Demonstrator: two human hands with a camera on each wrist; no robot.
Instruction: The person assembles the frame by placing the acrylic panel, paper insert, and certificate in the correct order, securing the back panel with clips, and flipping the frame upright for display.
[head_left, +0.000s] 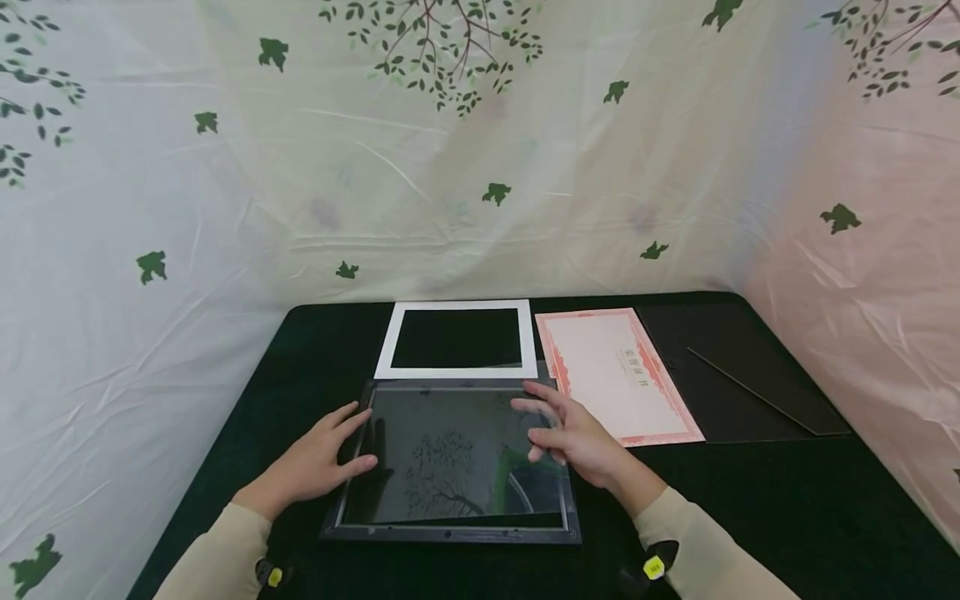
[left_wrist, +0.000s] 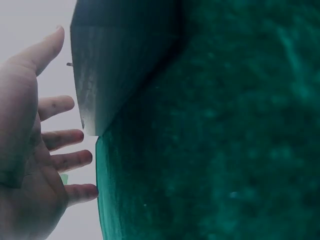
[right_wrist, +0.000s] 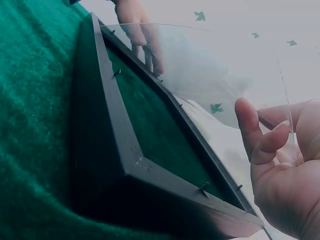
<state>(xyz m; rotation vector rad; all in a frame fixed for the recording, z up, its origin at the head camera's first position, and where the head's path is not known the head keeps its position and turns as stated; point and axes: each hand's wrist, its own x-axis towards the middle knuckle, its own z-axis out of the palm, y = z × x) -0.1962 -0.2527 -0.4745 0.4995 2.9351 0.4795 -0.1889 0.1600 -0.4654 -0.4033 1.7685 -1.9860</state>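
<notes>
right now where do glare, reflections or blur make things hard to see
Head view: the clear sheet mirrors a tree pattern, muddling what lies beneath; left wrist view: the green cloth is soft and out of focus, the left hand dim against the bright backdrop; right wrist view: pale haze washes out the backdrop, so the clear sheet shows mainly by its thin edges.

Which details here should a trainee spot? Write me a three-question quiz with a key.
1. Fill in, from the head view: the paper lies between the mat and the black ____.
2. Multiple choice: what does the right hand hold? A) mat; B) paper; C) clear sheet.
3. True or false: the clear sheet lies flat in the frame.

Key
1. Board.
2. C.
3. False; it is tilted up from the frame.
</notes>
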